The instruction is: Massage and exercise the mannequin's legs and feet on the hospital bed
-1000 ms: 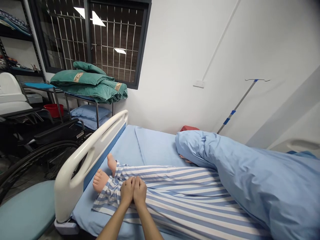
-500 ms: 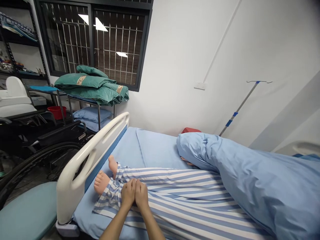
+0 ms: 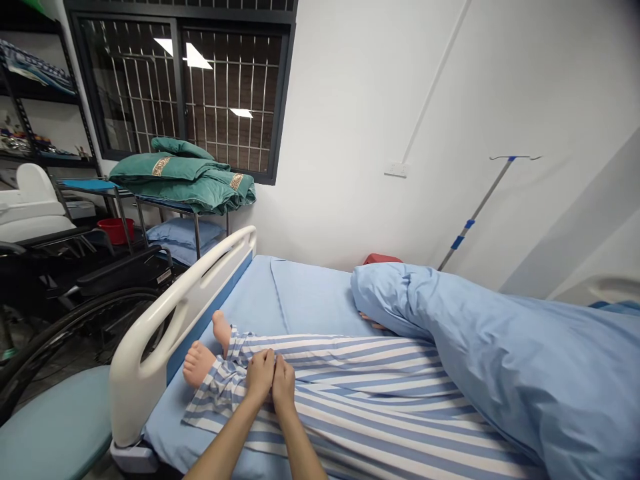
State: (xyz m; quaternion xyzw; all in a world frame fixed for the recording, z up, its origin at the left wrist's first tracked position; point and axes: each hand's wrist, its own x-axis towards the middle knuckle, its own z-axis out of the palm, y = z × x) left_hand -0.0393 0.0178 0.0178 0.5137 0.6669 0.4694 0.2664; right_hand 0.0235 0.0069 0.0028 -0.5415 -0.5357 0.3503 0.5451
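Observation:
My left hand (image 3: 261,375) and my right hand (image 3: 283,381) are side by side, close together over the lower leg of striped trousers (image 3: 350,363). Both hands have their fingers curled downward. The fingertips are hidden, so I cannot tell whether they grip the fabric or anything else. The trousers are on the legs of a lying figure that looks like a mannequin, with two bare feet (image 3: 199,365) showing at the cuffs. A light blue quilt (image 3: 480,333) covers the figure's upper part, and the fingers of a hand (image 3: 373,321) show under its edge.
A white bed footboard (image 3: 145,333) stands beyond the feet. To the left are a wheelchair (image 3: 85,320) and a teal seat (image 3: 55,423). Green folded bedding (image 3: 185,177) lies on a rack below the window. An IV pole (image 3: 477,213) rises behind the bed.
My hands have parted slightly at the knuckles, and the right one sits a little lower relative to the left. The view has shifted slightly; the bed and the figure look unchanged.

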